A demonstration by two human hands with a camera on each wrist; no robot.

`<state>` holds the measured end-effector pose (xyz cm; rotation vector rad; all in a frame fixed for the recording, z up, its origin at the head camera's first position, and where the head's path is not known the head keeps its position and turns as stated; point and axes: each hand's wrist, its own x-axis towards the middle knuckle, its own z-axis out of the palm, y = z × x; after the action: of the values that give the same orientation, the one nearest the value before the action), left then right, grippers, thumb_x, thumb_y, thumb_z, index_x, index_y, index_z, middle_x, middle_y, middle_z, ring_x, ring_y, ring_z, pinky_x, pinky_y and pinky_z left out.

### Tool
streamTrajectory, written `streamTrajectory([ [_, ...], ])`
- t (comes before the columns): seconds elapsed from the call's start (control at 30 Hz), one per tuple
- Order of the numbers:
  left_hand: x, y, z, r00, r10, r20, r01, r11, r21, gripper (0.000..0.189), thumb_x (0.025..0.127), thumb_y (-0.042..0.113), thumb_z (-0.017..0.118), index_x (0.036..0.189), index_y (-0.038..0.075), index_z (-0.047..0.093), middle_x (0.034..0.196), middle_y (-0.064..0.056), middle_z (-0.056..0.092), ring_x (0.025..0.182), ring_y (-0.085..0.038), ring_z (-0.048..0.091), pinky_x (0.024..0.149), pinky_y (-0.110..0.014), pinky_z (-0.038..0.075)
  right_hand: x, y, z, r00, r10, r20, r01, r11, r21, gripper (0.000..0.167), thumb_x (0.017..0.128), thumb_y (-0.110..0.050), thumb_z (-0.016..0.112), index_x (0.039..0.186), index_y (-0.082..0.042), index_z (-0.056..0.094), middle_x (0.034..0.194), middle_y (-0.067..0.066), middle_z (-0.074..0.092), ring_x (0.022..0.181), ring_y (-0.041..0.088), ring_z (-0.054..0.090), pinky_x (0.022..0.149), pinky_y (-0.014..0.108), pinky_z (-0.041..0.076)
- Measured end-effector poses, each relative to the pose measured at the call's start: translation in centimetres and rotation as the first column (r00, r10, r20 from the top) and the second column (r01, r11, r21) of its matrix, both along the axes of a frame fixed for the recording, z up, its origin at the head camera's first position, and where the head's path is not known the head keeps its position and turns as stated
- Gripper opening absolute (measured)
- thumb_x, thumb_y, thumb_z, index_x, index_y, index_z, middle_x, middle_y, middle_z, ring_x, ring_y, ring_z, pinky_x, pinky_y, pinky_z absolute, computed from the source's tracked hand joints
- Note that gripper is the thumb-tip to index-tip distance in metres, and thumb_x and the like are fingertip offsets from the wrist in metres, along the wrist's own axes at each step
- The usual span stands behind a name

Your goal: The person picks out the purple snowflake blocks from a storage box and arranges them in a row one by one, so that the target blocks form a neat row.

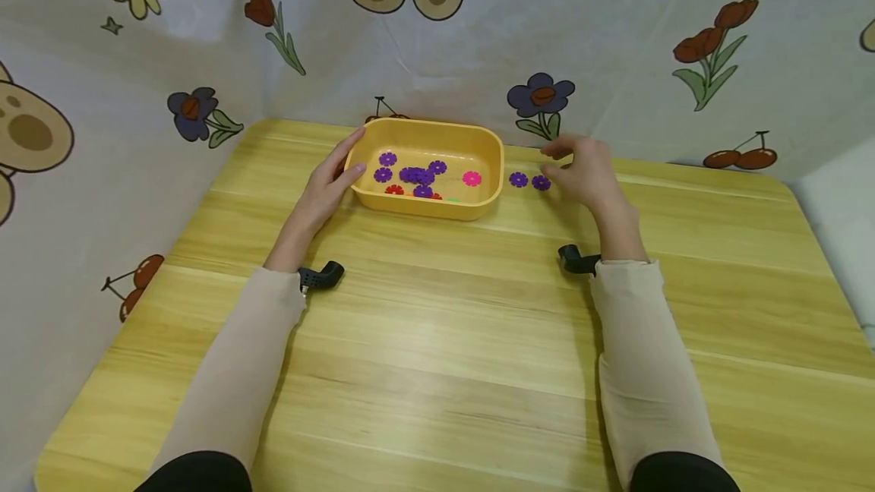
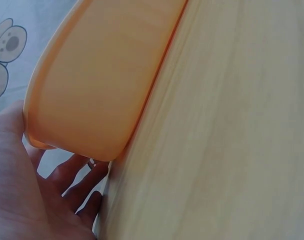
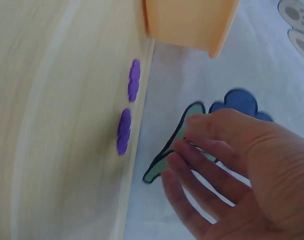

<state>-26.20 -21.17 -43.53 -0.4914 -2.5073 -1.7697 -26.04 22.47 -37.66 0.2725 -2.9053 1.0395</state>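
Observation:
My left hand [image 1: 324, 187] holds the left end of a yellow plastic box [image 1: 417, 206], thumb at the rim and fingers against the outer end wall. Inside the box lie several purple flower-shaped discs [image 1: 422, 176], a pink disc [image 1: 472, 179] and a red disc [image 1: 393, 190]. To the right of the box, a purple flower disc [image 1: 518, 180] and a second purple disc [image 1: 541, 183] lie flat, side by side on the table. Close above them, my right hand [image 1: 589, 173] has loosely bent fingers with nothing between them, as the right wrist view shows.
The box stands near the back edge of a wooden table [image 1: 424, 340]. Behind it hangs a pale cloth [image 1: 437, 67] printed with flowers, cherries and paws. A black camera mount [image 1: 323, 276] sits on the left wrist, another black mount [image 1: 578, 259] on the right.

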Motion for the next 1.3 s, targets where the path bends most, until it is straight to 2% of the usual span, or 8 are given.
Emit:
streamTrajectory([
  [0.23,0.2,-0.2,0.2,1.0,-0.01,-0.005,0.01,1.0,0.022,0.061,0.109,0.02,0.056,0.166,0.025,0.036,0.174,0.002,0.029,0.161,-0.021,0.028,0.132,-0.04,0.025,-0.1,-3.2,0.9,0.992,0.035,-0.125,-0.039,0.999,-0.031,0.029,0.098,-0.01,0.07,0.124,0.004,0.071,0.122,0.025,0.071,0.117,0.041,0.065,0.103,0.055,0.057],
  [0.43,0.3,-0.1,0.3,1.0,-0.01,-0.008,0.01,1.0,0.013,0.06,0.109,0.023,0.057,0.166,0.027,0.037,0.174,0.003,0.03,0.16,-0.02,0.029,0.132,-0.04,0.025,-0.2,-6.2,1.5,0.979,0.074,-0.19,-0.079,0.997,-0.017,0.027,0.096,-0.008,0.074,0.12,0.004,0.073,0.119,0.022,0.074,0.113,0.039,0.067,0.102,0.054,0.057],
  [0.53,0.3,-0.1,0.3,1.0,-0.006,-0.01,0.006,1.0,0.014,0.06,0.109,0.021,0.057,0.166,0.026,0.037,0.174,0.003,0.03,0.16,-0.02,0.028,0.132,-0.039,0.025,-0.4,-7.6,1.6,0.972,0.105,-0.209,-0.105,0.994,0.011,0.027,0.095,-0.008,0.075,0.119,0.004,0.074,0.117,0.022,0.075,0.112,0.038,0.067,0.103,0.052,0.055],
  [0.63,0.2,-0.1,0.2,1.0,-0.006,-0.008,0.007,1.0,0.007,0.061,0.109,0.019,0.056,0.166,0.025,0.036,0.174,0.003,0.029,0.161,-0.02,0.027,0.132,-0.039,0.024,-0.4,-9.0,1.5,0.97,0.113,-0.214,-0.107,0.993,0.04,0.029,0.094,-0.01,0.076,0.12,0.005,0.074,0.12,0.022,0.074,0.118,0.039,0.062,0.109,0.052,0.047],
  [0.8,0.5,0.1,0.9,1.0,-0.012,0.007,0.012,1.0,0.011,0.061,0.109,0.017,0.055,0.167,0.018,0.034,0.175,-0.002,0.027,0.161,-0.023,0.026,0.133,-0.041,0.023,-0.6,-11.5,1.5,0.979,0.12,-0.163,-0.111,0.992,0.059,0.033,0.095,-0.016,0.078,0.122,0.001,0.074,0.126,0.019,0.072,0.125,0.038,0.055,0.116,0.051,0.04],
  [1.03,2.4,1.0,3.8,1.0,-0.022,0.019,0.022,1.0,-0.002,0.061,0.108,0.012,0.055,0.166,0.008,0.033,0.175,-0.01,0.027,0.161,-0.028,0.026,0.132,-0.042,0.023,-1.2,-14.3,1.5,0.979,0.193,-0.069,-0.188,0.98,0.072,0.036,0.095,-0.016,0.078,0.126,0.001,0.072,0.126,0.019,0.072,0.122,0.036,0.063,0.111,0.047,0.049],
  [1.13,2.4,1.1,3.7,1.0,-0.018,0.021,0.018,1.0,-0.003,0.062,0.108,0.01,0.054,0.166,0.008,0.032,0.175,-0.011,0.026,0.161,-0.029,0.025,0.132,-0.043,0.023,-1.4,-15.3,1.4,0.974,0.225,0.008,-0.225,0.974,0.04,0.037,0.095,-0.013,0.078,0.128,0.002,0.071,0.129,0.019,0.071,0.122,0.035,0.064,0.11,0.045,0.052],
  [1.3,1.1,0.6,1.8,1.0,-0.001,0.007,0.001,1.0,0.002,0.062,0.109,0.012,0.054,0.167,0.015,0.033,0.175,-0.006,0.026,0.162,-0.026,0.024,0.133,-0.042,0.021,-1.4,-16.9,1.2,0.966,0.241,0.093,-0.244,0.969,0.025,0.037,0.094,-0.014,0.08,0.128,-0.002,0.071,0.127,0.015,0.072,0.118,0.031,0.063,0.108,0.042,0.054],
])
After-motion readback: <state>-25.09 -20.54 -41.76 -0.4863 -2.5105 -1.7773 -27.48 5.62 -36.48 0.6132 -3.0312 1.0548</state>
